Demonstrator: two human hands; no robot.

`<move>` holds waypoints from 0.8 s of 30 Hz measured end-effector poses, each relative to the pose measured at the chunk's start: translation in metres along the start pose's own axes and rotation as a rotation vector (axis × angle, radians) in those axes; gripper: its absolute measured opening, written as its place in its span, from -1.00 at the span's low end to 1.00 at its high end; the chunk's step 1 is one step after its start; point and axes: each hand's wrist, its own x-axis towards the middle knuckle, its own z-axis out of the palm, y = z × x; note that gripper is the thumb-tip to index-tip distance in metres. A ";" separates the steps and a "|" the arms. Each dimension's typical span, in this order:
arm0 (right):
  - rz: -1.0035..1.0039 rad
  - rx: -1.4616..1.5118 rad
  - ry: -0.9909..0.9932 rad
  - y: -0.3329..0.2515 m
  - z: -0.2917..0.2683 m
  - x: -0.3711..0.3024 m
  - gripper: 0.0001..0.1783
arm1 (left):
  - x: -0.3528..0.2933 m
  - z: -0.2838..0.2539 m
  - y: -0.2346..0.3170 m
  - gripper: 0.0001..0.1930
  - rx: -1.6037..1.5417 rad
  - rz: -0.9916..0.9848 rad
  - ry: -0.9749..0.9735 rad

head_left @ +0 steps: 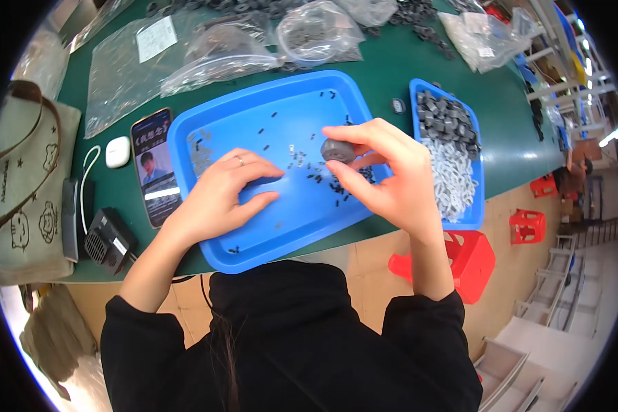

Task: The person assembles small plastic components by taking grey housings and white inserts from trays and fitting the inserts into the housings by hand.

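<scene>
My right hand (391,168) pinches a dark grey round part (338,151) between thumb and fingers, held over the right side of a large blue tray (254,237). Over the tray's left side is my left hand (230,189), fingers apart and nothing visible between them; a ring shows on one finger. Scattered across the tray floor are small black pieces (314,178), thickest beneath my right hand. A patch of small greyish pieces (200,154) lies near the tray's left wall.
A smaller blue tray (479,199) at the right holds dark grey parts (446,117) and light grey ones (450,178). Plastic bags (233,51) line the back. A phone (154,165), white case (117,152), black device (110,237) and cloth bag (34,185) stand left. Red stools (470,264) are on the floor.
</scene>
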 end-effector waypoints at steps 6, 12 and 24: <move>0.549 0.726 -0.043 0.010 -0.013 -0.019 -0.64 | 0.006 0.000 0.004 -0.77 -0.064 -0.044 0.040; 0.516 0.770 0.025 0.028 -0.021 -0.034 -0.71 | 0.008 0.003 0.006 -0.80 -0.061 0.059 0.149; 0.642 -0.480 0.393 0.158 -0.206 -0.056 -0.69 | 0.011 0.004 0.016 -0.82 0.084 0.046 0.179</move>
